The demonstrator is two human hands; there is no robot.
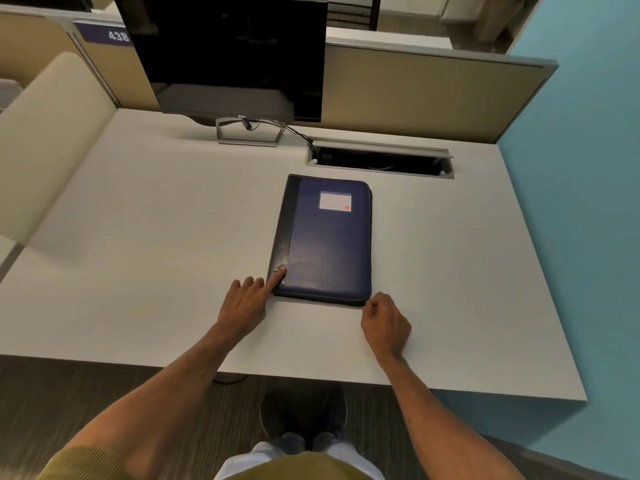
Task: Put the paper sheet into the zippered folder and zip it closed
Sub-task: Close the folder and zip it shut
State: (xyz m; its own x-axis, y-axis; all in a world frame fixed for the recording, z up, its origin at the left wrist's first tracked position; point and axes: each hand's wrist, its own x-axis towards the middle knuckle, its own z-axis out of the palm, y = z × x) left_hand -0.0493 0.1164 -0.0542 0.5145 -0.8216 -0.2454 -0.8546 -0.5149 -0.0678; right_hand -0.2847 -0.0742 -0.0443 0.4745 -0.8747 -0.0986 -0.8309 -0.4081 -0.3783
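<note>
Pressing down on zippered folder [325, 237] near its spine: left hand [246, 306], index finger extended, other fingers loosely curled, gripping nothing. Right hand [386, 323] curled tight at folder's near right corner, seemingly pinching zipper pull, too small to confirm. Folder flat, cover shut, just ahead of both hands on pale grey table [138, 254]. Dark monitor [228, 53] well beyond left hand. Open cable hatch [379, 161] beyond right hand, past folder. Tan partition [415, 88] behind table, teal wall [588, 168] right of right hand.
</note>
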